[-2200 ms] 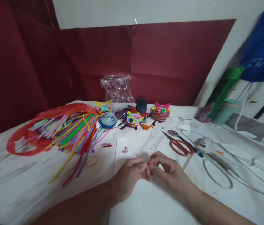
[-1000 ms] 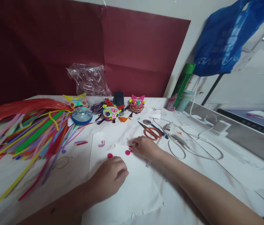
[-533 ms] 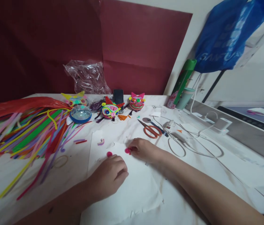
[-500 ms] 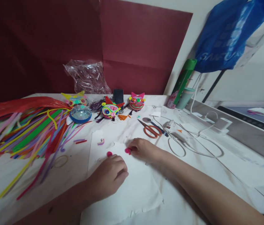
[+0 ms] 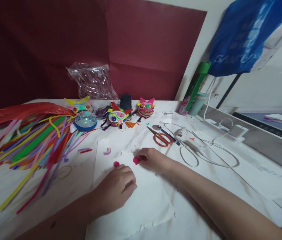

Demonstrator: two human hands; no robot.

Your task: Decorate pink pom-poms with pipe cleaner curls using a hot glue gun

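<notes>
A white paper sheet [image 5: 141,206] lies on the table under both hands. My left hand [image 5: 118,186] rests on it with fingers curled; a small round pink piece [image 5: 116,164] shows at its fingertips, and whether the fingers grip it is hidden. My right hand [image 5: 151,159] is closed in a pinch on another pink piece [image 5: 136,161], to the right of the first. A small curved pink and purple piece [image 5: 107,151] lies near the sheet's top left.
Orange-handled scissors [image 5: 163,140] and white cables [image 5: 212,155] lie at the right. Colourful strips [image 5: 38,143] cover the left. Behind stand decorated heads [image 5: 117,117], a blue-rimmed dish [image 5: 85,121], a phone [image 5: 126,102] and a green canister [image 5: 198,86].
Both hands hold nearly the same place. The pink piece at my right fingertips looks slightly turned, and the view has shifted a little.
</notes>
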